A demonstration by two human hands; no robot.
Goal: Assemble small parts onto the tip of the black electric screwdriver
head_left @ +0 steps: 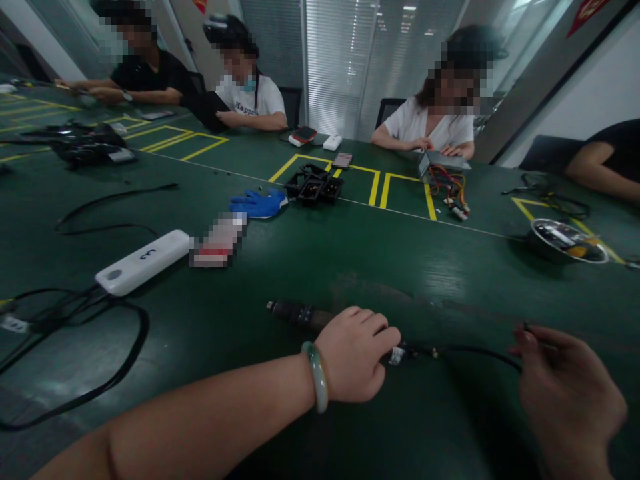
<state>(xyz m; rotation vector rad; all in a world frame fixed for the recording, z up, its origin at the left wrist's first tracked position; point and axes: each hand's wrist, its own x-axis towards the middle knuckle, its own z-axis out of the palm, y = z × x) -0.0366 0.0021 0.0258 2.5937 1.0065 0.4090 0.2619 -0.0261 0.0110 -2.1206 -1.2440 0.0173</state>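
My left hand point(355, 353), with a green bangle point(316, 377) at its wrist, is wrapped over the rear of a dark electric screwdriver point(295, 313). The tool lies on the green table, its small metal tip pointing left. From its back end, beside a white tag point(397, 355), a black cable point(475, 348) runs toward my right hand point(570, 393). That hand is raised at the right, thumb and fingers pinched on the cable. Part of the screwdriver's body is hidden beneath my left hand.
A white power strip point(145, 261) with black cords lies left, near a blurred phone-like item point(220, 241). Beyond are a blue glove point(259, 203), black trays point(313, 185), a metal bowl point(567, 241), and a power supply point(445, 167) before a seated person. Other people sit across the table.
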